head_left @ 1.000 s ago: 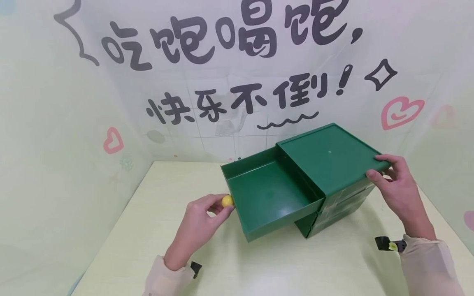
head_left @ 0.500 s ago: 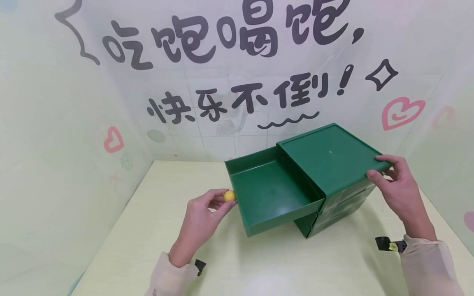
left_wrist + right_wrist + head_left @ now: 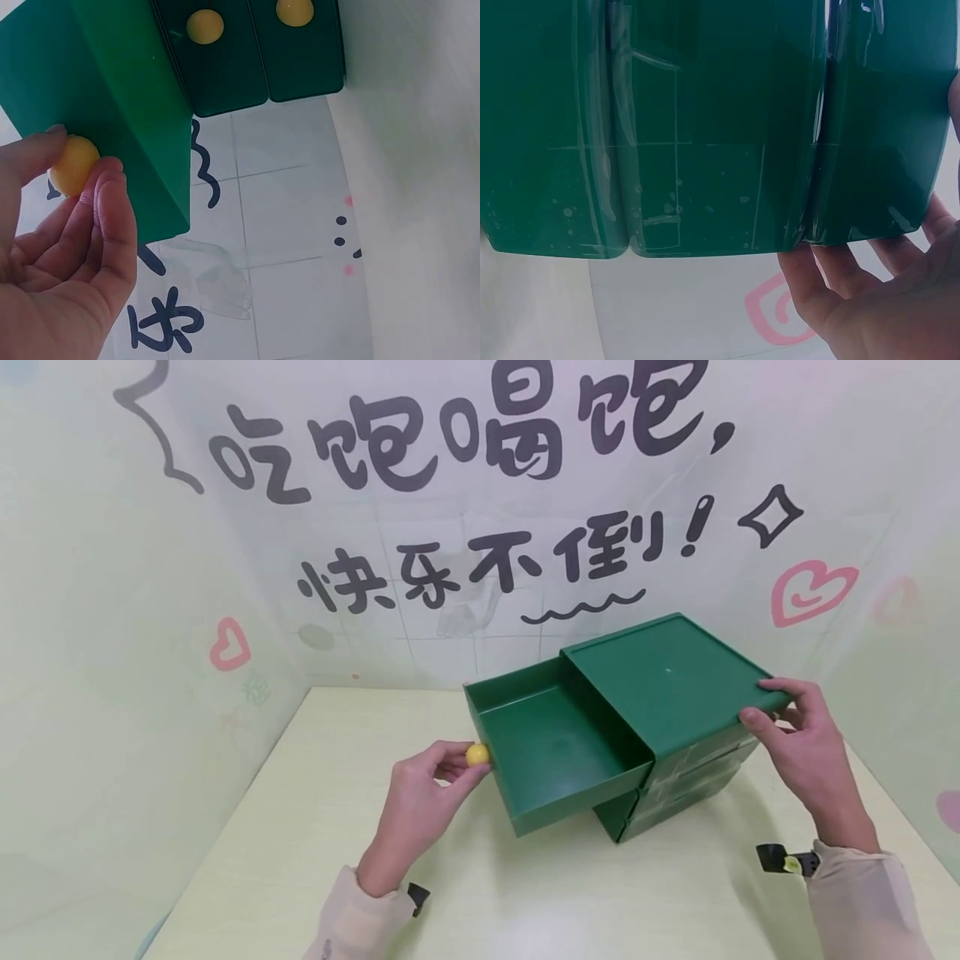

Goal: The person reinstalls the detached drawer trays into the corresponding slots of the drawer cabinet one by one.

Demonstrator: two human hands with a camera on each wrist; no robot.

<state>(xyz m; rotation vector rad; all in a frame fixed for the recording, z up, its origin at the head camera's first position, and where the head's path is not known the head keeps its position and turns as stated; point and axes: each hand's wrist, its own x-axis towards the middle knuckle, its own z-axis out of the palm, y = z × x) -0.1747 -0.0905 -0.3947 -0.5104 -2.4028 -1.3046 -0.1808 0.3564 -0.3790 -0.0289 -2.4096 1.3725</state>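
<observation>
A green drawer cabinet (image 3: 675, 681) stands on the table, its top drawer (image 3: 562, 743) pulled well out toward the left and bare inside. My left hand (image 3: 420, 797) pinches the round yellow knob (image 3: 477, 755) on that drawer's front between thumb and fingers. In the left wrist view the same yellow knob (image 3: 74, 165) sits between thumb and fingertips. My right hand (image 3: 806, 743) grips the top back corner of the cabinet, thumb on the near side. The right wrist view shows its fingers (image 3: 806, 292) behind the cabinet's glossy green rear panels (image 3: 705, 150).
Two lower drawers with yellow knobs (image 3: 205, 27) are closed below the open one. The pale table (image 3: 315, 793) carries the cabinet. A white printed wall sheet (image 3: 420, 652) rises behind, close to the cabinet's far side.
My left hand has moved right with the knob, and the top drawer has slid a little way into the cabinet. My right hand keeps its hold on the corner.
</observation>
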